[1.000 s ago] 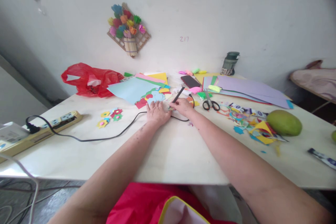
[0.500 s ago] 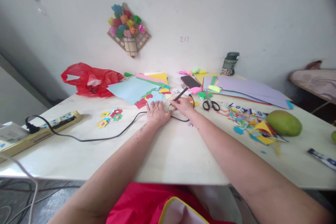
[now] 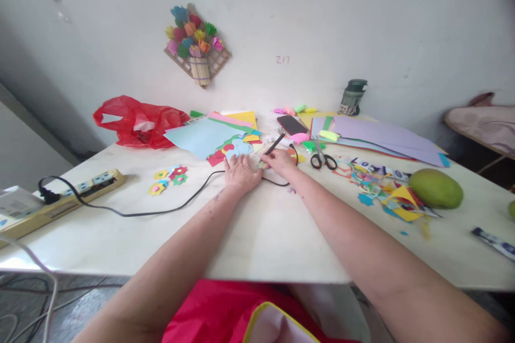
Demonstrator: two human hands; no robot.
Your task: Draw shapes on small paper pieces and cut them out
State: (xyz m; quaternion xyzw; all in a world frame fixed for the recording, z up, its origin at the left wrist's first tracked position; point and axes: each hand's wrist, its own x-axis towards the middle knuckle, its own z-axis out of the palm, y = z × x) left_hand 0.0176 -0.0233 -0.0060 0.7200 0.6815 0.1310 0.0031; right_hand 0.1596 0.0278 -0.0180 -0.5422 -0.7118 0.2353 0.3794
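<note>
My right hand (image 3: 280,163) is closed around a black pen (image 3: 275,143), tilted with its upper end to the right. Beside it, my left hand (image 3: 241,172) rests flat with its fingers spread, its fingertips at the edge of a pile of cut coloured paper pieces (image 3: 240,148). Pale paper shows between the two hands, but its shape is mostly hidden. A black cord (image 3: 161,214) runs across the table and passes under my hands. Black-handled scissors (image 3: 323,161) lie right of my right hand. Several small paper flowers (image 3: 177,174) lie to the left.
A power strip (image 3: 76,198) sits at the left edge, with a red plastic bag (image 3: 140,123) behind it. Coloured sheets (image 3: 378,136), a phone (image 3: 292,125) and a green bottle (image 3: 353,97) stand or lie at the back. Paper scraps (image 3: 396,198) and a green mango (image 3: 435,188) are on the right.
The top of the pen has shifted slightly left in my right hand. My left hand stays where it was, and the objects on the table have not moved.
</note>
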